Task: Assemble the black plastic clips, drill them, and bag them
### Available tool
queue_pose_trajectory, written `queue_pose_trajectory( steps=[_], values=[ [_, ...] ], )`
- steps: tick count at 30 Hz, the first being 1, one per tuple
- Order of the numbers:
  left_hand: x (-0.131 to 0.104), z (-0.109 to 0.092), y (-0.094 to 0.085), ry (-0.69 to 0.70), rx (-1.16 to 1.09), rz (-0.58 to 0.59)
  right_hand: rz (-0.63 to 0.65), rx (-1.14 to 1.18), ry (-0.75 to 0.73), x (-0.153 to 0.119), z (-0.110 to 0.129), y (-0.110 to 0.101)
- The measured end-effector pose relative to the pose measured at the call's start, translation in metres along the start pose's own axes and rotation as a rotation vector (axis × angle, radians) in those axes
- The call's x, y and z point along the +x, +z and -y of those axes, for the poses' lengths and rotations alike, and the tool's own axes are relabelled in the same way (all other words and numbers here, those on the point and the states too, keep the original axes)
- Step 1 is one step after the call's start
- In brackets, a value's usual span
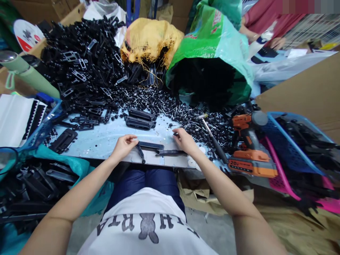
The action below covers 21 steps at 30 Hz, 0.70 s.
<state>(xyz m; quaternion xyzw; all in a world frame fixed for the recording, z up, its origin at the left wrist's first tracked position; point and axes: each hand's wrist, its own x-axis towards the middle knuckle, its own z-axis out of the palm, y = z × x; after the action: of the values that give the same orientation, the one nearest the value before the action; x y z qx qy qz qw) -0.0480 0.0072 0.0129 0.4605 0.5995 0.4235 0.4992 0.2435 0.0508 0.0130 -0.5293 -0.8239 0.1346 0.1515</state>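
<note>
My left hand (125,144) pinches the left end of a long black plastic bar (151,145) at the table's front edge. A shorter black arm (141,154) angles down from near that end. My right hand (183,140) is closed, thumb and forefinger together around a small dark piece too small to make out. Under my right hand lies another black bar (171,152) with a forked left end. Behind my hands sits a small stack of black parts (140,119) on the light blue surface.
Loose black-headed pins (159,101) spread behind my hands. A hammer (212,136) and an orange drill (249,145) lie right. A green bag (196,46), yellow sack (151,35) and heap of black parts (87,60) stand behind. A person's hand (277,43) shows back right.
</note>
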Motion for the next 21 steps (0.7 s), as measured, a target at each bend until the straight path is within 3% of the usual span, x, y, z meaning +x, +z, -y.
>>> queue_pose_trajectory(
  steps=[2,5,9,11,14,15,17,19,21],
  values=[
    [0.001,0.005,0.003,0.026,0.023,-0.017,-0.005,0.19,-0.02,-0.003,0.008,-0.008],
    [0.002,0.017,0.01,-0.062,-0.026,0.021,0.113,0.351,-0.024,-0.006,0.022,-0.019],
    [0.0,0.03,0.011,-0.113,-0.059,0.049,0.237,0.276,-0.036,-0.006,0.041,-0.025],
    [-0.005,0.028,0.01,0.001,0.079,0.01,0.259,0.126,-0.113,-0.004,0.052,-0.025],
    [-0.014,0.013,0.019,0.386,0.48,-0.128,0.326,-0.093,-0.253,-0.002,0.066,-0.023],
    [-0.016,0.006,0.026,0.529,0.618,-0.107,0.332,-0.139,-0.264,-0.002,0.069,-0.021],
    [-0.018,-0.004,0.043,0.731,0.841,0.08,0.286,-0.164,-0.236,-0.008,0.068,-0.015],
    [-0.016,-0.008,0.06,0.794,0.972,0.315,0.169,-0.11,-0.226,-0.018,0.059,-0.004],
    [-0.011,-0.006,0.071,0.76,1.024,0.423,0.043,-0.036,-0.282,-0.03,0.044,0.01]
  ],
)
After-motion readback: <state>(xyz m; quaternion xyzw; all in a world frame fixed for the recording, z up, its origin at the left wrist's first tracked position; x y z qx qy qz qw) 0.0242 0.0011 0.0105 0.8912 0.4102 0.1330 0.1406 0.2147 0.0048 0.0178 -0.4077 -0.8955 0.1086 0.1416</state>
